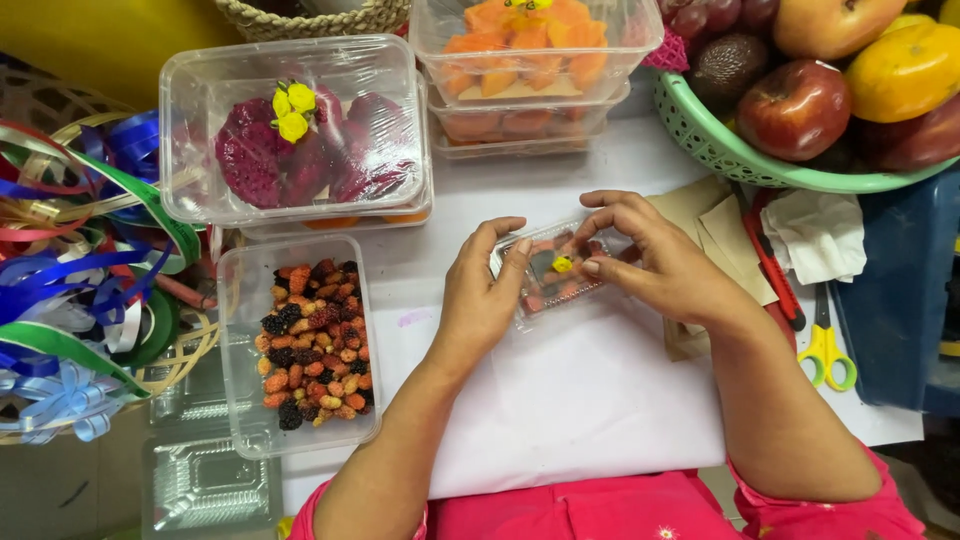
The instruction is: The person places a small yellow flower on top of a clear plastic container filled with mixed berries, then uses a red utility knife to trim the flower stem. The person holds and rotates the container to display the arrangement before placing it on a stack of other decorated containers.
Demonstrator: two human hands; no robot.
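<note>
A small clear plastic box point(553, 282) filled with red and dark berries lies on the white table point(560, 400), its lid closed. A tiny yellow flower decoration point(563, 264) sits on the lid. My left hand point(480, 300) grips the box's left end, thumb on the lid. My right hand point(650, 255) curls over the right end, fingertips pressing the lid beside the yellow flower.
An open tray of mixed berries point(310, 340) stands to the left. Behind are a lidded box of dragon fruit point(300, 140) and stacked boxes of orange fruit point(530, 70). A green fruit basket point(720, 150), yellow scissors point(825, 345), red cutter point(775, 270) and ribbons point(80, 260) surround the work spot.
</note>
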